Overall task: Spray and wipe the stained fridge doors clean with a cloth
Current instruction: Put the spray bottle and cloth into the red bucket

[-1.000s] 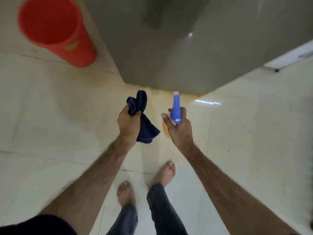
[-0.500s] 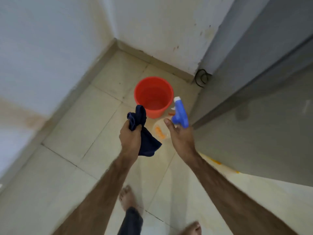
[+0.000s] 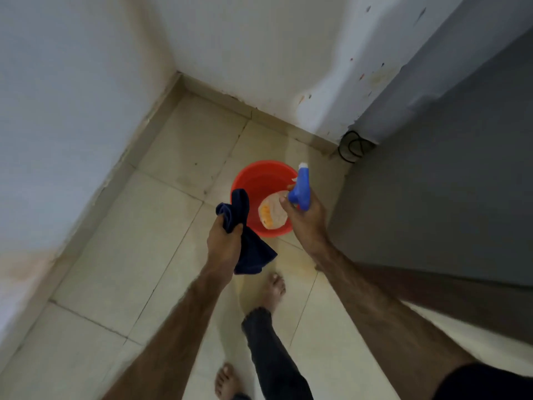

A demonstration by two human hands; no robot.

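My left hand point(image 3: 223, 243) grips a dark blue cloth point(image 3: 251, 252), which bunches above my fist and hangs down below it. My right hand point(image 3: 305, 220) holds a spray bottle point(image 3: 300, 190) with a blue trigger head; its pale body with an orange label point(image 3: 272, 213) points down over a red bucket. The grey fridge point(image 3: 450, 203) stands at the right, its side and lower door in view, close beside my right forearm.
A red bucket point(image 3: 253, 180) stands on the tiled floor in the corner, just beyond both hands. White stained walls point(image 3: 72, 111) meet behind it. A black cable coil point(image 3: 353, 147) lies by the fridge's back corner. My bare feet point(image 3: 274, 290) are on the tiles below.
The view has swung from the fridge door to the corner. The bucket is now directly under my hands, closer than before. Both hands keep their hold on cloth and bottle.
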